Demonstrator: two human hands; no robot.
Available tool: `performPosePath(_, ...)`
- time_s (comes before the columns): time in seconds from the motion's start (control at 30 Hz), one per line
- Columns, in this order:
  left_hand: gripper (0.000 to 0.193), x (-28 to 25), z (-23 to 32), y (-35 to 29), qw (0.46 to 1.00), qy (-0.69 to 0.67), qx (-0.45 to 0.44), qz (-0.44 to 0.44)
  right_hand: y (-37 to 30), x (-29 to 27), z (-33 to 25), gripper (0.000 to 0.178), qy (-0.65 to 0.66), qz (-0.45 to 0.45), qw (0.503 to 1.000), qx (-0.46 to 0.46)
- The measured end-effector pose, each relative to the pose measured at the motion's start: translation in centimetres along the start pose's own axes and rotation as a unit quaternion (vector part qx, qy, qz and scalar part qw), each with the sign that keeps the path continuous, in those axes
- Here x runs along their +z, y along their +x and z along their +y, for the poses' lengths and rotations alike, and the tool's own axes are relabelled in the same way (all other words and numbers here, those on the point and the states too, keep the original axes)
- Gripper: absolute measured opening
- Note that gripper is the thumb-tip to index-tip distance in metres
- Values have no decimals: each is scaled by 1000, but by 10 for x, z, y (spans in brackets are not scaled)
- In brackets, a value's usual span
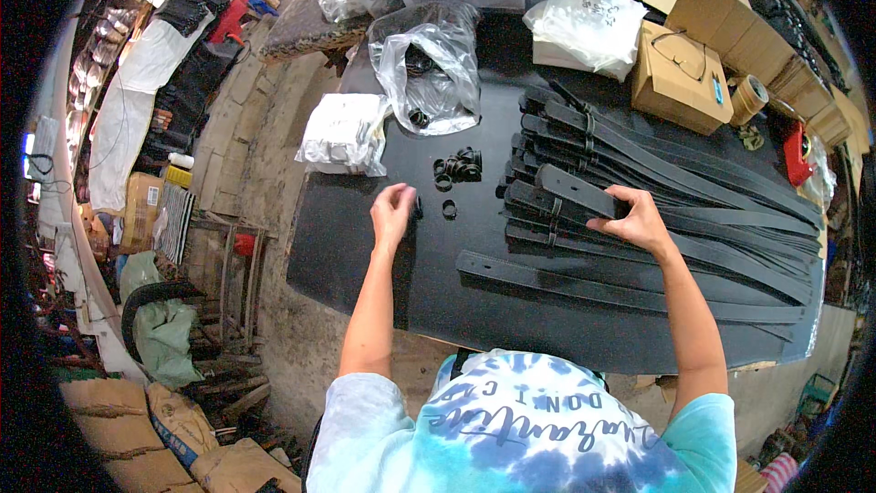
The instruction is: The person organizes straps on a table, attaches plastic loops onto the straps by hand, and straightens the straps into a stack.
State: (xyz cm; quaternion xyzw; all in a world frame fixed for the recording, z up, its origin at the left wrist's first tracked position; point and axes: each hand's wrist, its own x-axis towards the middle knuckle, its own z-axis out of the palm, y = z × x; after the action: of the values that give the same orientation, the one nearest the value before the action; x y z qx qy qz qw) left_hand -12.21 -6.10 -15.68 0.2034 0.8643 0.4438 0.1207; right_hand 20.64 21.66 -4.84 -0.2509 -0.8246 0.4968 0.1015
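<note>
My right hand (631, 219) is closed round a black belt strap (575, 186), near its end with the punched hole. Beneath that strap lies a pile of similar black belt straps (620, 151), some with small loops round their ends. One separate strap (547, 283) lies nearer to me. My left hand (392, 215) is over the left part of the table, thumb and fingers pinched together. A small dark shape shows beside its fingers, and I cannot make out whether they hold it. Several small black belt loops (459, 164) lie between my hands, with a single loop (449, 210) closer to me.
The black table (429, 288) also bears an opened clear plastic bag (433, 64), a white packet (342, 134) and a white wrapped stack (584, 27). Glasses rest on a cardboard box (680, 78) at the far right, near a tape roll (750, 99) and a red tool (797, 153).
</note>
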Motion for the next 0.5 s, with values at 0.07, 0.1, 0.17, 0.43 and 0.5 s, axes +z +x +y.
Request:
performPosePath(0.07, 40, 7, 16, -15, 981, 80, 175, -28, -1, -3, 7, 40, -13, 23, 1000, -13)
performPosePath(0.1, 43, 8, 12, -17, 970, 100, 216, -57, -1, -4, 7, 40, -13, 24, 1000, -12)
performPosePath(0.17, 45, 5, 4, -21, 975, 99, 196, -31, 2, -4, 4, 41, -48, 38, 996, -68)
performPosePath(0.43, 36, 11, 74, -37, 878, -440, -126, -137, 1, -18, 10, 36, 86, 9, 996, 7)
performPosePath(0.5, 40, 23, 99, -49, 738, -604, -151, -259, -2, -21, 9, 32, 79, 11, 997, -8)
